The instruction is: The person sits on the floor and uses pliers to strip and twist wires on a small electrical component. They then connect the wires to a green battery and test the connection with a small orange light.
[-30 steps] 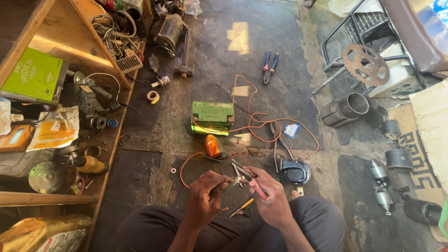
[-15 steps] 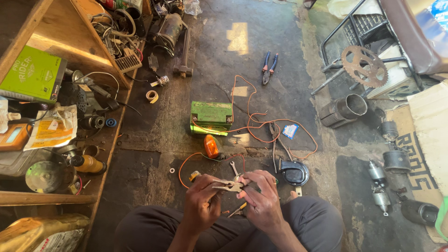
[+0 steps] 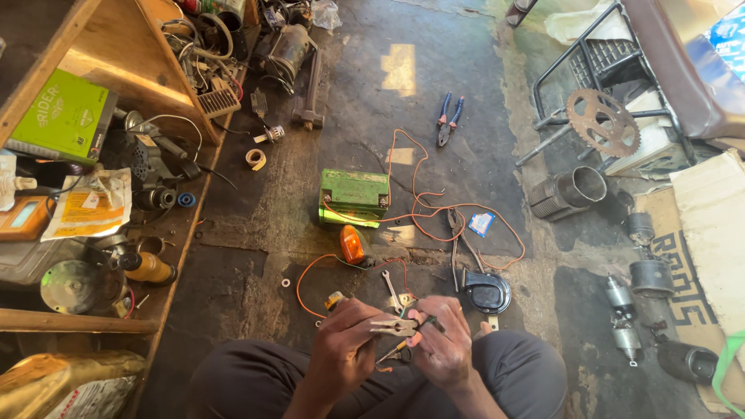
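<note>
We cannot make out what our left hand (image 3: 347,347) and right hand (image 3: 444,349) pinch between them: the small tool (image 3: 394,327) there is mostly covered by fingers, its tip too small to tell. Our forearms run off the bottom edge. The yellow bottle (image 3: 54,388) at lower left is cropped, and the green strap (image 3: 728,371) leaves the right edge.
</note>
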